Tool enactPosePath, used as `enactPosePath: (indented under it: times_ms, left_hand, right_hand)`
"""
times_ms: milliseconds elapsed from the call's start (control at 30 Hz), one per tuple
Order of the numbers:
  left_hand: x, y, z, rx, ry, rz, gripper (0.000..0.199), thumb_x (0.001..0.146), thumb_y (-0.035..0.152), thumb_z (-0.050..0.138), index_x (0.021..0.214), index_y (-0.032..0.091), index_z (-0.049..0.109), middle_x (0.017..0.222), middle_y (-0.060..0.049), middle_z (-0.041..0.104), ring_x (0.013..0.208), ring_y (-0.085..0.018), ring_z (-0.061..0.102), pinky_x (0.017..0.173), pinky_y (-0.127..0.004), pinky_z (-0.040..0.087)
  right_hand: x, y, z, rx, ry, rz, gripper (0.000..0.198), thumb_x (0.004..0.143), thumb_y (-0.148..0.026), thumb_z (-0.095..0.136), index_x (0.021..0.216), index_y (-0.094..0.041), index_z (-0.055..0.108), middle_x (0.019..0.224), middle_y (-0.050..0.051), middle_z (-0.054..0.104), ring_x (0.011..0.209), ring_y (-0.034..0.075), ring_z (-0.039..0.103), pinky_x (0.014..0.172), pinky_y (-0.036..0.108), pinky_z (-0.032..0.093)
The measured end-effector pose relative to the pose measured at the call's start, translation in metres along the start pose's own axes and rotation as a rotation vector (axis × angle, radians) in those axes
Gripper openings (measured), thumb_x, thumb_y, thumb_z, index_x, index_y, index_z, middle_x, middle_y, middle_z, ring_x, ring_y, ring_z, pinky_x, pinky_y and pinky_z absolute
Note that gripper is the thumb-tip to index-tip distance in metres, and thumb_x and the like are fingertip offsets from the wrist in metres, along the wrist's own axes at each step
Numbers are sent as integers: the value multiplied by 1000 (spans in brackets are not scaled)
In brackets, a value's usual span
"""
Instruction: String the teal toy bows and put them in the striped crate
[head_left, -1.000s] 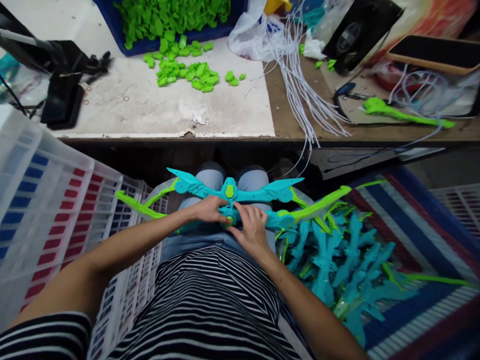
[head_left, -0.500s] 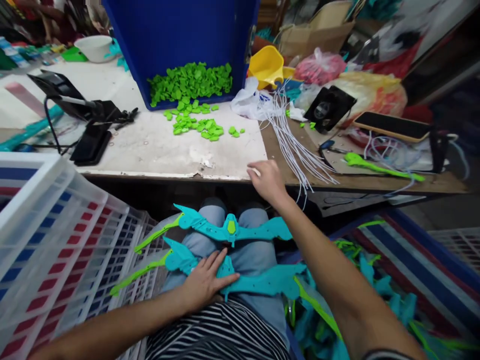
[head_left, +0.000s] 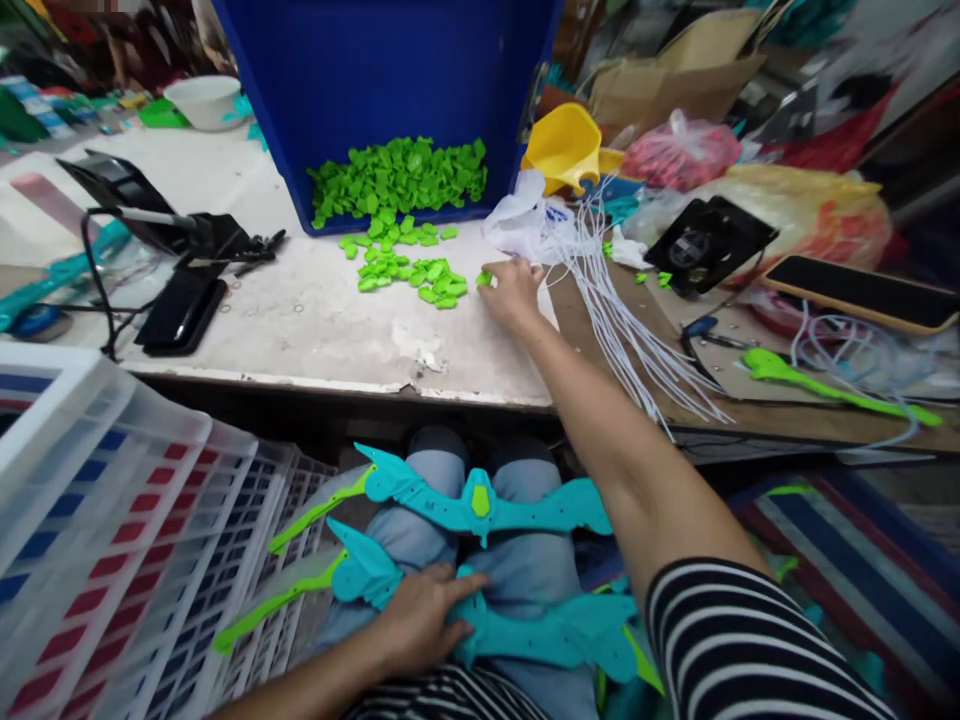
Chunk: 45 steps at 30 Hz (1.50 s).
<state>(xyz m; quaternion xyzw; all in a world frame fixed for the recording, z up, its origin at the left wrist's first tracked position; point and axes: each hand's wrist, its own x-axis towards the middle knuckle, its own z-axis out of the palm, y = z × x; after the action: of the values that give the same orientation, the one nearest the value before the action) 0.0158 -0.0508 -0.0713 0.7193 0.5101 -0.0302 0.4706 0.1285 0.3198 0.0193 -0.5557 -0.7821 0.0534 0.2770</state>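
Two teal plastic toy bows with green limbs lie across my lap. My left hand (head_left: 424, 618) grips the middle of the nearer bow (head_left: 540, 635), with index finger and thumb around its centre. The farther bow (head_left: 427, 500) rests over my knees and has a green piece (head_left: 480, 500) at its centre. Over the table, my right hand (head_left: 514, 290) has its fingertips closed on a small green plastic piece (head_left: 484, 279), partly hidden by the fingers. Just left of that hand lie several loose green pieces (head_left: 442, 285).
A blue bin (head_left: 405, 70) on its side holds a heap of green pieces. White cords (head_left: 607, 310) hang over the table edge at right, near a black fan (head_left: 709, 245) and a phone (head_left: 862, 290). A white plastic crate (head_left: 150, 540) stands at left.
My right hand has reached forward from the table's front edge to the small green piece. My left hand stays at the nearer bow's centre. The view has shifted slightly.
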Motion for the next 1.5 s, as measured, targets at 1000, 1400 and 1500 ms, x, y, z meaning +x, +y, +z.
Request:
enactPosePath:
  times_ms: [1000, 1400, 1500]
  left_hand:
    - [20, -25, -25, -674, -144, 8, 37, 70, 45, 67, 89, 14, 65, 78, 0, 63, 77, -16, 54, 67, -23, 41]
    - [16, -18, -23, -592, -108, 85, 48, 73, 33, 60, 114, 9, 61, 90, -5, 68, 80, -18, 59, 74, -27, 46]
    - [11, -19, -37, -345, -145, 92, 48, 75, 39, 58, 113, 10, 62, 79, -2, 66, 70, -16, 56, 66, -25, 44]
  right_hand:
    - [-424, -63, -19, 322, -189, 20, 13, 85, -31, 62, 95, -22, 65, 112, 9, 66, 110, 27, 56, 89, 45, 44]
    - [-398, -58, -31, 459, -440, 238, 43, 77, -34, 67, 118, -23, 60, 110, 8, 67, 101, 25, 61, 85, 41, 48]
    - [-373, -3, -60, 431, -98, 391, 29, 85, -38, 56, 105, -20, 67, 96, 7, 67, 88, 21, 62, 79, 35, 50]
